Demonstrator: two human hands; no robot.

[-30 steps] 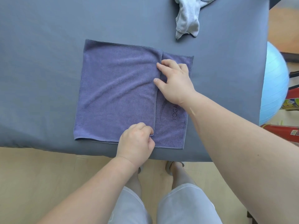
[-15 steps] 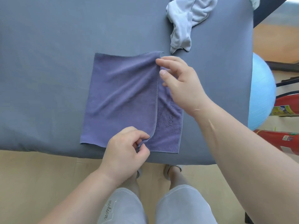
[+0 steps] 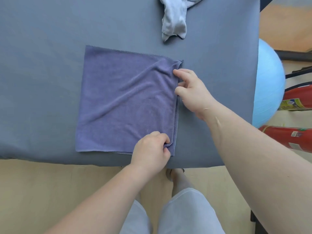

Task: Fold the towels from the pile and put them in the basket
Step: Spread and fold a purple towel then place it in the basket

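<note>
A purple towel (image 3: 125, 102) lies folded in half on the grey table (image 3: 42, 65), its loose edges lined up along the right side. My left hand (image 3: 150, 152) pinches the near right corner of the top layer. My right hand (image 3: 192, 92) holds the far right edge between thumb and fingers, close to the far corner. Diagonal wrinkles run across the top layer. A crumpled light grey towel (image 3: 173, 21) lies at the table's far edge. No basket is in view.
The table's near edge runs just below the purple towel. To the right of the table stand a light blue exercise ball (image 3: 268, 85) and two red fire extinguishers (image 3: 290, 139) on the wooden floor. My legs show below the table edge.
Both hands have drawn the top layer's loose edge rightward until it meets the towel's right edge. The strip with the printed logo is covered now.
</note>
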